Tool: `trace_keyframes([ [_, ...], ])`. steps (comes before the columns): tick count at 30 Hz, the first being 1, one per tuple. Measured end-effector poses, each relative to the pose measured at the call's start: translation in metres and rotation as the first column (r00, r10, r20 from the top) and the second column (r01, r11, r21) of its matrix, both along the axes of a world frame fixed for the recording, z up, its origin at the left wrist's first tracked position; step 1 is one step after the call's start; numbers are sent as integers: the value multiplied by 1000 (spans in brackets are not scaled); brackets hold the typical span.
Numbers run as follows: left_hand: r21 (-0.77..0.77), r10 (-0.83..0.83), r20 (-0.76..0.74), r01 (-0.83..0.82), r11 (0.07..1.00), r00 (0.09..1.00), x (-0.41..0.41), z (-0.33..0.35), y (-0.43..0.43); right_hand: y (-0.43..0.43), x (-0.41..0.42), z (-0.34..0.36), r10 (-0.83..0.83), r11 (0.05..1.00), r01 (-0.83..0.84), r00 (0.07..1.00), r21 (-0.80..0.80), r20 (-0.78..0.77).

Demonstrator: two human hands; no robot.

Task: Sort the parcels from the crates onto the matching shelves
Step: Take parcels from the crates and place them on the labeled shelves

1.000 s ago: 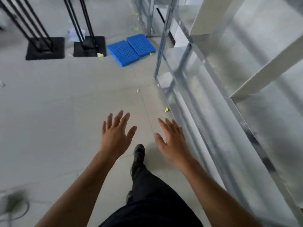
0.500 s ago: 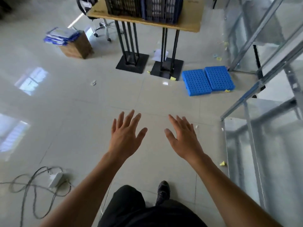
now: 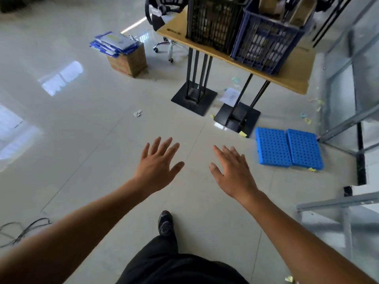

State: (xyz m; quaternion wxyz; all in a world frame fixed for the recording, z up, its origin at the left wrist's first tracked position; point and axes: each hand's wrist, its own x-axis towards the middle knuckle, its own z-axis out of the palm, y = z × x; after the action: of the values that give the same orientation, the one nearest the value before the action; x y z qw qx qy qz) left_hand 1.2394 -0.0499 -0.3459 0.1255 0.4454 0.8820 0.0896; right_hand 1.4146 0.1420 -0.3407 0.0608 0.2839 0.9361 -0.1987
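Two bare arms are stretched forward over a pale tiled floor, seen from above. The left hand (image 3: 156, 166) and the right hand (image 3: 232, 171) are held flat, palms down, with the fingers spread and loose; nothing is gripped by either.

Ahead, a wooden table (image 3: 291, 77) on black metal legs is seen, and two crates are set side by side on it: a black crate (image 3: 213, 23) to the left and a blue crate (image 3: 266, 41) to the right, the two touching or nearly so. Brown cardboard parcels (image 3: 266, 5) are seen sticking up out of the blue crate; the contents of the black crate cannot be made out clearly. Metal shelving (image 3: 352, 64) is stood along the right edge of the view.

The step in hand is judged to be the walk to the crates for a parcel. It would be done best if the table were approached squarely, the blue perforated panels (image 3: 289, 147) on the floor were stepped around, and one upright parcel were taken from above with both hands.

The parcels lie well apart from the fingers, ahead and to the right, above the fingertips in the view.
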Motion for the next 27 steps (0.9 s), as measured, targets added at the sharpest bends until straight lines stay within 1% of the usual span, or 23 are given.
trace_keyframes([
  [6,-43,-90,-84,86,995,992,-138,26,46,51,-121,22,64,998,-64,998,25,5],
  [12,2,-36,-62,36,999,997,-225,36,135,129,-239,38,81,995,-77,995,64,-61],
  [17,91,21,-96,-12,996,995,-304,42,238,226,-329,45,29,999,-24,984,32,-176],
  [20,130,58,-100,-45,990,993,-346,57,297,283,-371,54,-13,1000,10,979,-12,-203],
  [24,168,59,-114,-39,985,992,-405,80,370,349,-424,71,-24,999,28,975,15,-222],
  [27,193,54,-128,-29,981,990,-446,92,414,392,-461,83,-50,998,55,963,9,-264],
])
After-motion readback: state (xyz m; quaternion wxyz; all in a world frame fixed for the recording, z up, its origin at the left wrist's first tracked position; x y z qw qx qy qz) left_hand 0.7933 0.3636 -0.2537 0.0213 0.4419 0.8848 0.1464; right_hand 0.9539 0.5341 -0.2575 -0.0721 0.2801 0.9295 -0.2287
